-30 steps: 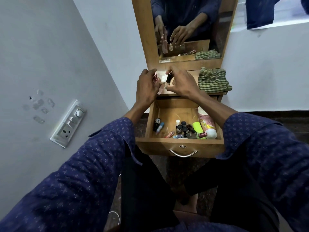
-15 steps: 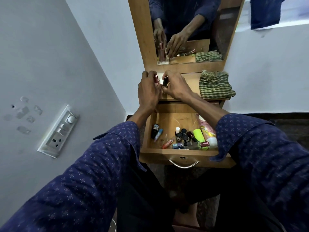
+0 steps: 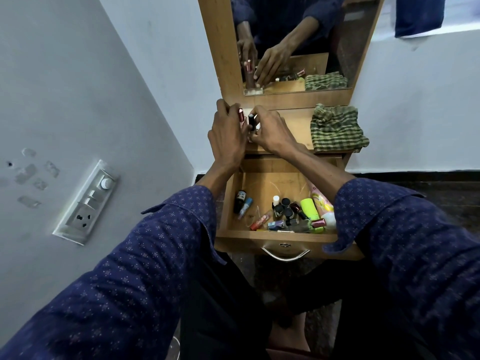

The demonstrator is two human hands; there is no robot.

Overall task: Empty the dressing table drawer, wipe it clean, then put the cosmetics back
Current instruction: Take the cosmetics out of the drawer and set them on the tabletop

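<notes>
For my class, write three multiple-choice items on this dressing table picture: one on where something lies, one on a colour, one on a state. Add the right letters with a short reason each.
1. Where does the checked cloth lie?
A. In the drawer
B. On the table top, right of the hands
C. On the floor

2. What colour is the cap of the tube in the left hand?
A. Shiny red
B. Yellow
C. White

3. What state is the drawer in?
A. Shut
B. Pulled out and bare
C. Pulled out with cosmetics still inside

Answers:
1 B: the cloth sits bunched on the top below the mirror.
2 A: the red tube shows a metallic red cap beside the black tube in the right hand.
3 C: bottles and the green bottle lie on its floor.
</notes>
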